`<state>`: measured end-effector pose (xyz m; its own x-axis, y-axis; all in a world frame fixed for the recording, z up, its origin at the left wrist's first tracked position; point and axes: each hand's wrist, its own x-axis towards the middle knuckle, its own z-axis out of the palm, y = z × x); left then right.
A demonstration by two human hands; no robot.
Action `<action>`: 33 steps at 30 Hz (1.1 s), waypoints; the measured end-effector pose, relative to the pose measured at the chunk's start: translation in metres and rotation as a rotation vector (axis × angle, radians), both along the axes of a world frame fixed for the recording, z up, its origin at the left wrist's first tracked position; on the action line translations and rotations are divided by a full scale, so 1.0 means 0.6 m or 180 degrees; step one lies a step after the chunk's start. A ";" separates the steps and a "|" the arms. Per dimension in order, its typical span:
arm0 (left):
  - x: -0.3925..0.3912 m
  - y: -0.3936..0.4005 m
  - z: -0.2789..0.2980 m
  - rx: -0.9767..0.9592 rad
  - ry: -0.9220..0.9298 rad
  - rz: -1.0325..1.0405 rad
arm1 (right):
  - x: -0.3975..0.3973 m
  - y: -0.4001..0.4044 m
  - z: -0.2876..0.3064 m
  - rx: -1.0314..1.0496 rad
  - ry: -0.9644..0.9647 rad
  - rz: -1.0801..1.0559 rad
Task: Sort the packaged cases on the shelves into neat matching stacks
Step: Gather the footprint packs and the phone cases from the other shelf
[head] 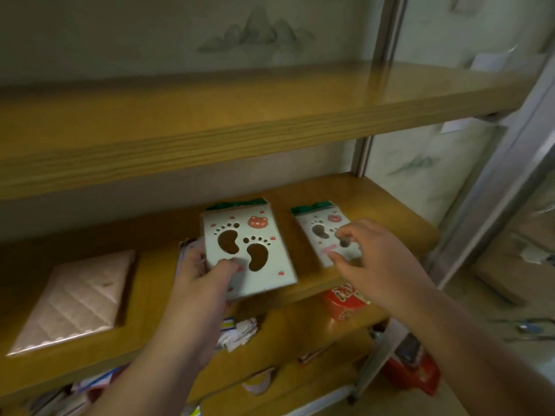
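A person's left hand [207, 271] grips a white packaged case [246, 250] printed with two brown footprints and a pink cat face, thumb pressed on its lower front and fingers curled behind its left edge, holding it tilted above the middle wooden shelf [300, 292]. Just right of that case, a second, matching footprint case [322, 232] lies flat on the same shelf, its green header pointing toward the back wall. The right hand [375, 256] hovers over this second case with fingers spread and loosely bent; whether the fingertips touch the packaging cannot be told through the blur. Well left of the held case, a pale pink quilted case [78, 298] rests flat on the shelf. Behind the left hand, the edge of another packet [187, 250] shows, too blurred to identify. Below the held case, a red tin [345, 301] and loose paper packets [240, 328] sit on the lower shelf. An upper shelf board [210, 127] runs above it.
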<state>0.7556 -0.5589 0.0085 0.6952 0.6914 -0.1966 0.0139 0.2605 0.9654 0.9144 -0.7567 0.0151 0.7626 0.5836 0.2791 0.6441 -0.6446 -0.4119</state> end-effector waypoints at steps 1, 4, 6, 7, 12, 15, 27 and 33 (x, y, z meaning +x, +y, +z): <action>0.027 -0.018 -0.002 0.0102 0.0062 -0.0060 | 0.013 -0.020 0.003 -0.0026 -0.0073 0.0008; 0.107 -0.064 -0.006 0.0370 0.0288 -0.0183 | 0.050 -0.077 0.007 -0.0070 -0.0139 0.0018; 0.159 -0.090 -0.009 0.0495 0.0390 -0.0214 | 0.069 -0.109 0.004 -0.0059 -0.0115 0.0021; 0.181 -0.102 -0.012 0.0556 0.0453 -0.0215 | 0.076 -0.122 0.001 -0.0053 -0.0082 0.0028; 0.247 -0.131 -0.035 0.1250 0.0889 -0.0129 | 0.099 -0.165 -0.012 0.0013 0.0045 0.0165; 0.258 -0.134 -0.041 0.1796 0.1324 -0.0004 | 0.104 -0.171 -0.016 0.0065 0.0083 0.0254; 0.137 -0.131 -0.006 0.3703 0.1753 -0.0353 | 0.096 -0.080 -0.027 0.0237 -0.0003 0.0769; 0.006 -0.104 0.026 0.4398 0.1883 0.0104 | 0.042 0.015 -0.029 0.0376 -0.0014 0.1195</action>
